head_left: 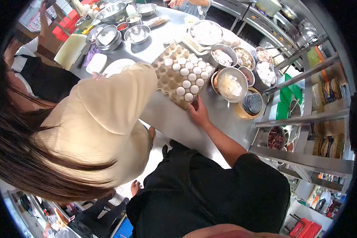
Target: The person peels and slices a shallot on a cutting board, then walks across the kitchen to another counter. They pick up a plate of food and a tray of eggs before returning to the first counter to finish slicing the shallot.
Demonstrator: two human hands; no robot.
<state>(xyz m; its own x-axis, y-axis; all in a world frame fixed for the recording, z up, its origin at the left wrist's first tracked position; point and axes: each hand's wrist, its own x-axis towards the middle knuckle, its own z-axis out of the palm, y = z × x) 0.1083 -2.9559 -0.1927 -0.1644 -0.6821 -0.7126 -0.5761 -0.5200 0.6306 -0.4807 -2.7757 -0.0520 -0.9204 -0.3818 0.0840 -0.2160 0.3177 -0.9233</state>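
My right hand (200,114) is closed on the near corner of a cardboard egg tray (166,79) that lies on the steel table. Several white eggs (191,77) fill the tray's right part, while many cups on its left are bare. Low at my side, away from the table, hangs my left hand (136,188), its fingers loosely apart with nothing seen in them. Just right of the tray, a steel bowl (231,85) holds pale, chopped-looking food. Below that bowl stands a round tan container (248,113) with a dark, ridged item in it.
A person in a cream top (103,103) stands close on my left, partly covering the table (166,119). Metal bowls (137,35) crowd its far end, and more food bowls (223,55) line its right side. Steel shelving (305,158) is at my right. Other people work nearby.
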